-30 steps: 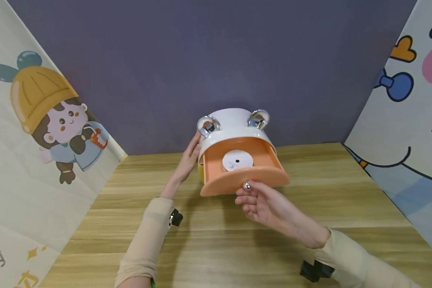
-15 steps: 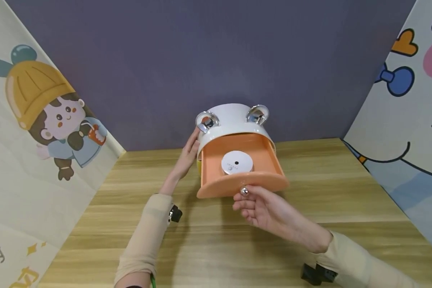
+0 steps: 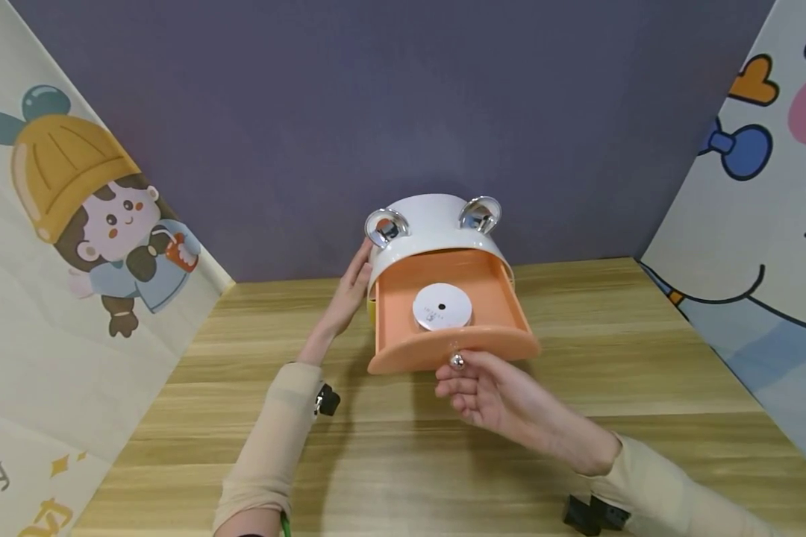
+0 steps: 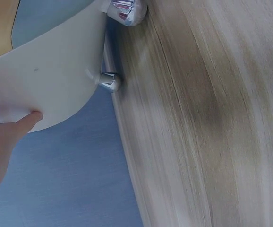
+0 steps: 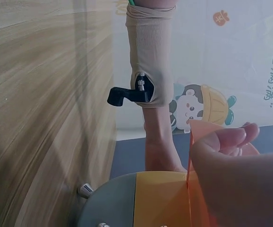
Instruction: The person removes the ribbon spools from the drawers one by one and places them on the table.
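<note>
In the middle of the head view stands a small white cabinet with two shiny silver round ears on top. Its orange drawer is pulled well out. Inside lies a white round disc-like spool with a small dark centre hole and faint print. My right hand pinches the silver ball knob on the drawer front between thumb and finger. On the cabinet's left side my left hand rests with fairly straight fingers. The left wrist view shows its thumb on the white cabinet wall.
The cabinet stands on a wood-grain table, near a dark blue-grey back wall. Cartoon-printed panels flank both sides, one on the left and one on the right. Silver feet jut from the cabinet's underside.
The drawer has slid farther out towards me, with the white spool in it and my right hand on the knob. My left hand has stayed against the cabinet's side.
</note>
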The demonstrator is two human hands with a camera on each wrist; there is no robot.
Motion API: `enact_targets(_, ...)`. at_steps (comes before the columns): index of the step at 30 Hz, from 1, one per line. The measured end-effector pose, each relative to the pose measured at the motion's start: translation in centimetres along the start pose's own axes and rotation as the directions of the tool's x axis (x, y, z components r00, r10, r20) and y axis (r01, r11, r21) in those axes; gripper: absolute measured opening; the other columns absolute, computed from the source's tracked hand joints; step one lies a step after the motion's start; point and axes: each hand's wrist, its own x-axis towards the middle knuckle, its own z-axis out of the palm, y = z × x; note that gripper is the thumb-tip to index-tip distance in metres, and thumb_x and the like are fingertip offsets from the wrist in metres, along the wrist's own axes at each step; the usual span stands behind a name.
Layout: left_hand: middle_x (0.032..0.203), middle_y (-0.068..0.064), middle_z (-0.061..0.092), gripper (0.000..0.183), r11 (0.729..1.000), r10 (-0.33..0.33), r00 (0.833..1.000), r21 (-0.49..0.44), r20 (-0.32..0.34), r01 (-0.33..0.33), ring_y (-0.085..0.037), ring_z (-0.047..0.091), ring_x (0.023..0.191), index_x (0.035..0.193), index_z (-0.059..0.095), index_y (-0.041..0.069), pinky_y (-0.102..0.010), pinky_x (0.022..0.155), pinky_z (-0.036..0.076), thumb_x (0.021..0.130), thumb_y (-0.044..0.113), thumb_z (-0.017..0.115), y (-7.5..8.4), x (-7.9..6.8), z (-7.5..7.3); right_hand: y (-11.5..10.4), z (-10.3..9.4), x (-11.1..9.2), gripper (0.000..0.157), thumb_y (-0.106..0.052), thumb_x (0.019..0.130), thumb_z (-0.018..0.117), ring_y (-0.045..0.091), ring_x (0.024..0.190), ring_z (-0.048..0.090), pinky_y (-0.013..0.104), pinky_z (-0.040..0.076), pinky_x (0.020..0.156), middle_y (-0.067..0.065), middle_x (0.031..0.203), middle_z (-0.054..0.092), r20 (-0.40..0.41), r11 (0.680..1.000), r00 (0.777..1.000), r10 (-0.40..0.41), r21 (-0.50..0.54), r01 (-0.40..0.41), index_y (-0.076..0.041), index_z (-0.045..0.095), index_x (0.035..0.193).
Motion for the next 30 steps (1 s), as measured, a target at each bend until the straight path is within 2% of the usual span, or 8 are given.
enact_targets(6, 0.169, -0.007, 0.003, 0.056, 1.000, 0.004, 1.000, 0.008, -0.010, -0.004, -0.027, 0.000, 0.157, 0.160, 0.016, 0.013, -0.046, 0.129, 0.007, 0.109, 0.026, 0.033, 0.0, 0.0, -0.1, 0.1, -0.3, -0.2, 0.040, -0.038, 0.108, 0.035, 0.005, 0.086, 0.061, 0.016, 0.051, 0.078, -0.003, 0.101, 0.070, 0.056, 1.000, 0.998, 0.017, -0.013, -0.016, -0.010, 0.063, 0.112)
enact_targets(10, 0.169, -0.007, 0.002, 0.055, 1.000, -0.003, 1.000, 0.005, -0.008, 0.003, -0.027, 0.000, 0.157, 0.160, 0.015, 0.013, -0.047, 0.129, 0.008, 0.109, 0.023, 0.032, -0.2, 0.0, -0.1, 0.2, -1.0, -0.9, 0.046, -0.038, 0.109, 0.028, 0.005, 0.087, 0.061, 0.016, 0.052, 0.080, -0.003, 0.104, 0.071, 0.154, 0.998, 0.987, 0.046, -0.044, -0.039, -0.011, 0.064, 0.117)
enact_targets(15, 0.170, -0.003, 0.002, 0.055, 1.000, 0.012, 1.000, 0.004, -0.016, -0.012, -0.025, 0.001, 0.157, 0.161, 0.015, 0.018, -0.047, 0.129, 0.010, 0.109, 0.028, 0.032, -2.1, 0.6, -0.2, -1.0, -2.1, -3.0, 0.046, -0.024, 0.111, 0.022, 0.004, 0.092, 0.064, 0.018, 0.054, 0.084, -0.001, 0.110, 0.071, 0.353, 0.975, 0.934, 0.053, -0.220, 0.028, -0.005, 0.060, 0.127)
enact_targets(18, 0.170, 0.001, 0.003, 0.056, 1.000, 0.014, 1.000, 0.015, -0.023, -0.014, -0.023, 0.002, 0.157, 0.160, 0.016, 0.022, -0.047, 0.129, 0.010, 0.109, 0.034, 0.032, -2.8, 0.9, -0.2, -3.2, -1.9, -4.7, 0.040, -0.010, 0.110, 0.023, 0.007, 0.093, 0.065, 0.022, 0.057, 0.085, 0.008, 0.109, 0.070, 0.446, 0.915, 0.894, 0.038, -0.375, 0.149, 0.005, 0.053, 0.130)
enact_targets(20, 0.170, -0.001, 0.003, 0.056, 1.000, 0.011, 1.000, 0.017, -0.021, -0.010, -0.024, 0.002, 0.157, 0.161, 0.015, 0.021, -0.048, 0.129, 0.010, 0.109, 0.034, 0.032, -2.1, 0.8, -0.2, -5.1, -1.5, -5.7, 0.037, -0.002, 0.108, 0.024, 0.012, 0.092, 0.066, 0.026, 0.058, 0.084, 0.012, 0.111, 0.069, 0.481, 0.839, 0.876, 0.016, -0.483, 0.250, 0.007, 0.051, 0.131)
enact_targets(22, 0.170, -0.004, 0.002, 0.055, 1.000, 0.007, 1.000, 0.015, -0.014, -0.006, -0.026, 0.001, 0.157, 0.161, 0.014, 0.017, -0.048, 0.129, 0.009, 0.109, 0.028, 0.031, -1.1, 0.6, -0.1, -7.1, -0.9, -6.2, 0.034, 0.004, 0.106, 0.028, 0.016, 0.091, 0.066, 0.030, 0.059, 0.083, 0.013, 0.111, 0.068, 0.500, 0.726, 0.866, -0.027, -0.586, 0.361, 0.005, 0.052, 0.130)
enact_targets(26, 0.169, -0.007, 0.001, 0.055, 1.000, -0.001, 1.000, 0.009, -0.011, 0.001, -0.027, 0.000, 0.157, 0.160, 0.014, 0.014, -0.048, 0.129, 0.009, 0.109, 0.020, 0.030, -0.1, 0.3, 0.0, -10.4, -0.2, -5.6, 0.033, 0.007, 0.102, 0.039, 0.016, 0.090, 0.067, 0.030, 0.060, 0.079, 0.003, 0.110, 0.070, 0.486, 0.400, 0.855, -0.179, -0.759, 0.515, -0.006, 0.059, 0.126)
enact_targets(30, 0.170, -0.006, -0.001, 0.055, 1.000, -0.015, 1.000, -0.009, -0.005, 0.015, -0.028, 0.000, 0.157, 0.161, 0.012, 0.015, -0.050, 0.128, 0.010, 0.109, 0.022, 0.030, -0.4, 0.0, 0.2, -12.5, -0.4, -3.2, 0.025, -0.004, 0.101, 0.053, 0.012, 0.094, 0.068, 0.026, 0.059, 0.076, -0.005, 0.108, 0.071, 0.428, 0.107, 0.856, -0.289, -0.874, 0.474, -0.014, 0.065, 0.121)
